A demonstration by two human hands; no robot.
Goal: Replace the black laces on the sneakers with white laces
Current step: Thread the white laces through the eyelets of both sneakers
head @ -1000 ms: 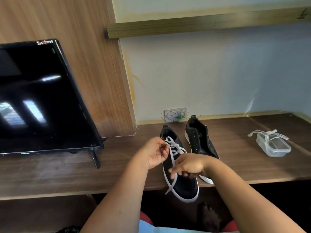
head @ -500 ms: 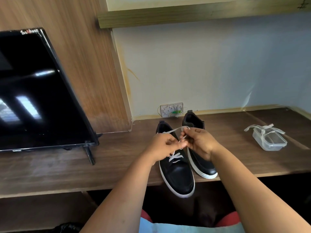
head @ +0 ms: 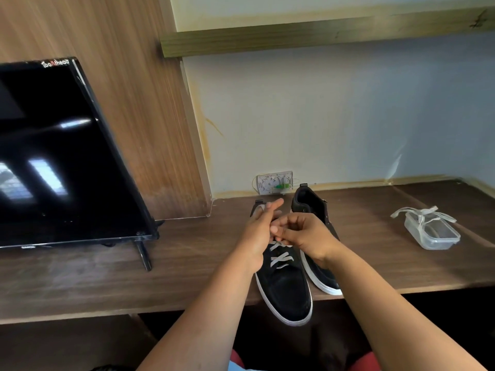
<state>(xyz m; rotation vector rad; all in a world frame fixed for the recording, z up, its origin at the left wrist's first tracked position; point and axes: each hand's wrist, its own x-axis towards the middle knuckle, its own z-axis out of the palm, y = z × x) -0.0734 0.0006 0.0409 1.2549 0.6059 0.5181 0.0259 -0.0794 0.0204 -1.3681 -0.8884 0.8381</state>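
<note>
I see two black sneakers side by side on the wooden desk [head: 107, 279]. The left sneaker [head: 285, 287] has a white lace [head: 280, 258] crossed through its lower eyelets, its toe hanging over the desk edge. My left hand [head: 258, 234] is above its tongue, fingers extended, a bit of lace looped over one. My right hand [head: 302, 234] curls in beside it, pinching the lace. The right sneaker [head: 318, 269] has no laces. A clear plastic container [head: 431, 232] with another white lace [head: 417, 211] draped over it sits well apart, and a television [head: 61, 156] stands left.

Bright daylight, soft shadows; window glare on TV screen [head: 53, 156]; hands slightly motion-blurred; wide-angle bending at edges.
</note>
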